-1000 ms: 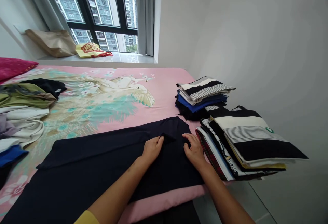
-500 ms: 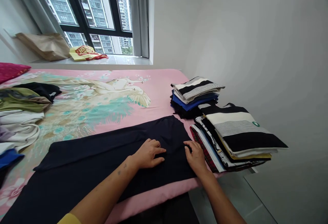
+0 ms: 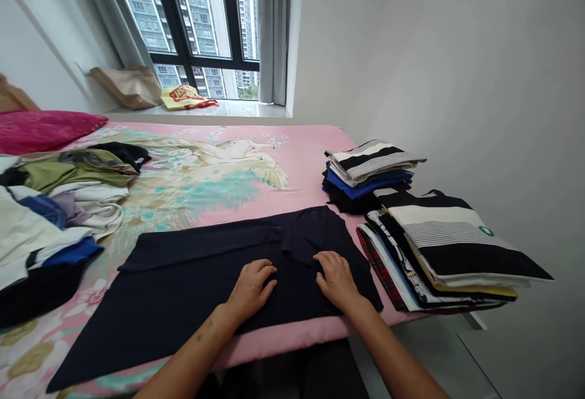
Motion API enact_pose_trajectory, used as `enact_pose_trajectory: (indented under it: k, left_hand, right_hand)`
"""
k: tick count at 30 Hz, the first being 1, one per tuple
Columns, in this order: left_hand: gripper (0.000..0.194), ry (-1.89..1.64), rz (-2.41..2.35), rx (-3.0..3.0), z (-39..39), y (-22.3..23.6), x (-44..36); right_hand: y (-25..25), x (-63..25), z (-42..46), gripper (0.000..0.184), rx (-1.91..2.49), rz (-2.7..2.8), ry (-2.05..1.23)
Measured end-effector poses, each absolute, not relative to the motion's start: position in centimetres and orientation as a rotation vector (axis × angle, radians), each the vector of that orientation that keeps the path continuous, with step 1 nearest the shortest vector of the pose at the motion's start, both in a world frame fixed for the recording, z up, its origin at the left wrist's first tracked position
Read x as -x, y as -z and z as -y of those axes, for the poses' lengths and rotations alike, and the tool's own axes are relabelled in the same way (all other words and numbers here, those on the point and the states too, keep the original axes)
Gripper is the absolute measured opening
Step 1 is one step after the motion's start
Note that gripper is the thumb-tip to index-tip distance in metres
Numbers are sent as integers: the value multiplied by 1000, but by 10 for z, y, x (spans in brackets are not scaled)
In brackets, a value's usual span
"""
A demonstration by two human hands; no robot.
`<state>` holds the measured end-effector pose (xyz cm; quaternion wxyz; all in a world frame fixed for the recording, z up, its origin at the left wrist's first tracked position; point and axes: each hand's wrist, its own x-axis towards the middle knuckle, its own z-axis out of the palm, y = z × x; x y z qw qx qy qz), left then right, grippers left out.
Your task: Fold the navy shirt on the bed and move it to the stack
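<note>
A dark navy garment [image 3: 196, 277] lies spread along the near edge of the bed, with a long folded strip across its far side and a sleeve-like flap near its right end. My left hand [image 3: 252, 286] rests palm down on the middle of the cloth, fingers loosely apart. On the right part of the garment, just below the flap, my right hand [image 3: 337, 280] touches the fabric with slightly bent, spread fingers. Neither hand grips anything that I can see.
Folded clothes form two stacks at the right: a smaller back stack [image 3: 370, 170] and a larger front stack [image 3: 450, 247] at the bed edge. Loose clothes [image 3: 59, 222] lie heaped at left, near a magenta pillow [image 3: 50, 131]. Bags sit on the windowsill [image 3: 256, 108].
The view has turned left, showing more of the clothes heap. My right hand has moved left on the garment to below the flap, whose edge now shows more clearly. My left hand has slid slightly left.
</note>
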<state>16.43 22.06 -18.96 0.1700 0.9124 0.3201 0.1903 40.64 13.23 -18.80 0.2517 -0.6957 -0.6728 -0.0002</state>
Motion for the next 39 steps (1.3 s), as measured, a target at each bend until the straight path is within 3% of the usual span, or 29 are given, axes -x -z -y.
enact_pose_trajectory:
  k: [3, 11, 19, 24, 30, 36, 39]
  left_hand:
    - [30, -591, -979, -2535, -222, 186, -167]
    - [34, -548, -1070, -2561, -206, 192, -159]
    - [32, -469, -1434, -2540, -229, 193, -39]
    - [32, -353, -1625, -2529, -251, 187, 33]
    - [36, -254, -1659, -2605, -268, 178, 61]
    - [25, -275, -1817, -2597, -279, 176, 86]
    - [26, -370, -1861, -2606, -284, 178, 90]
  right_hand:
    - [194, -413, -140, 21, 1938, 1793, 11]
    - [182, -426, -135, 20, 1869, 1938, -82]
    - [191, -456, -118, 28, 1823, 1778, -132]
    - [169, -408, -121, 27, 1683, 1893, -279]
    - [170, -349, -162, 33, 1661, 2181, -463]
    - [171, -339, -190, 23, 1825, 2172, -87]
    - [172, -343, -197, 32, 1853, 2111, 157]
